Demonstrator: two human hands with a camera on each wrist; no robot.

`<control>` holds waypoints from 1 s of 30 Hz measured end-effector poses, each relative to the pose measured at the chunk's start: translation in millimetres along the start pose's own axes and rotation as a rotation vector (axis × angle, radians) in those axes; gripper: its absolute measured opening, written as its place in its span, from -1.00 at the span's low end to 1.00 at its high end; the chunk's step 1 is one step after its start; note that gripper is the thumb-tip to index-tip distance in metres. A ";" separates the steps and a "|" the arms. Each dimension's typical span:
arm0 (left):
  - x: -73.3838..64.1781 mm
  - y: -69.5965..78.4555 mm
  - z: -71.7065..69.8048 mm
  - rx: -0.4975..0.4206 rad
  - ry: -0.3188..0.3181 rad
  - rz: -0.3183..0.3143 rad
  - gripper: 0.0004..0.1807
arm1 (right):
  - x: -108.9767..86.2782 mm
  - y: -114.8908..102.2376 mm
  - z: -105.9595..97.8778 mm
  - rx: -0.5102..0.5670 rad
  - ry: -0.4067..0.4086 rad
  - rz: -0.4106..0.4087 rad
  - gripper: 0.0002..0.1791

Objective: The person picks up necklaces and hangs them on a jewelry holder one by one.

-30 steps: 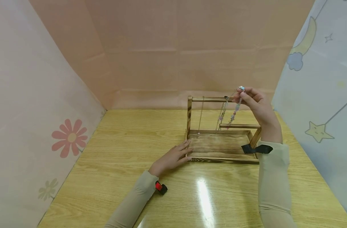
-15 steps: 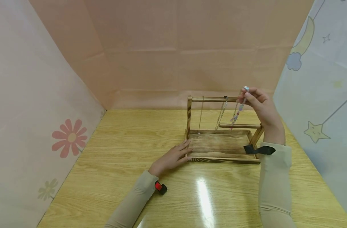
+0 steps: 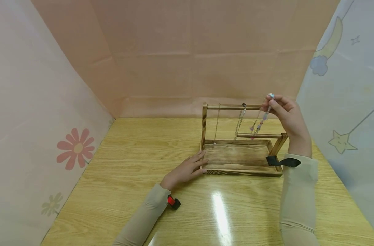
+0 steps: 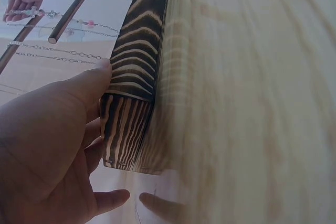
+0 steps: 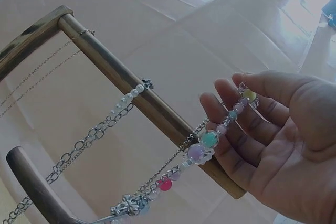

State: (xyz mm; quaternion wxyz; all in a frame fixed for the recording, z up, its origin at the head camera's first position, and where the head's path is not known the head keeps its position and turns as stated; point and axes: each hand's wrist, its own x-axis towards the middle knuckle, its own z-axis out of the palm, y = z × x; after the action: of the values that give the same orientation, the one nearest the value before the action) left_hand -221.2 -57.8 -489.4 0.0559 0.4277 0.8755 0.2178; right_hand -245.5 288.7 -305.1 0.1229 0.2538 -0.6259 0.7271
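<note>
My right hand (image 3: 289,111) pinches a pastel beaded necklace (image 5: 195,153) between thumb and fingertips, just over the right part of the upper bar. Its beads and chain hang past that bar toward the lower bar, with a silver charm (image 5: 128,204) among them. The wooden jewelry stand (image 3: 242,173) has a shallow tray base. At the tray's left end lies my left hand (image 3: 185,169), fingers extended over the side wall and thumb at the front corner. A pearl-and-chain necklace (image 5: 126,100) and a thin chain necklace (image 3: 217,123) hang on the upper bar.
The lower wooden bar (image 3: 257,136) projects leftward from its own post, below and in front of the upper bar. The wooden tabletop (image 3: 137,147) extends around the stand. Printed cloth walls (image 3: 352,102) enclose the table at the back and sides.
My right hand has moved to the right along the upper bar, drawing the beaded necklace away from the pearl-and-chain one. The left hand has stayed at the tray's end.
</note>
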 end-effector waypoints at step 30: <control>-1.4 3.6 -3.1 0.017 -0.005 -0.009 -0.41 | -9.9 4.5 -15.0 0.043 0.029 -0.010 -0.72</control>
State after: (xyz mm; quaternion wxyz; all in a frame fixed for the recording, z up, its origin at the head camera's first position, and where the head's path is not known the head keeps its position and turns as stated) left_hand -218.5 -58.0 -485.2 0.0553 0.4249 0.8790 0.2092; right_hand -242.6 303.8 -315.4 0.1299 0.2490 -0.6070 0.7434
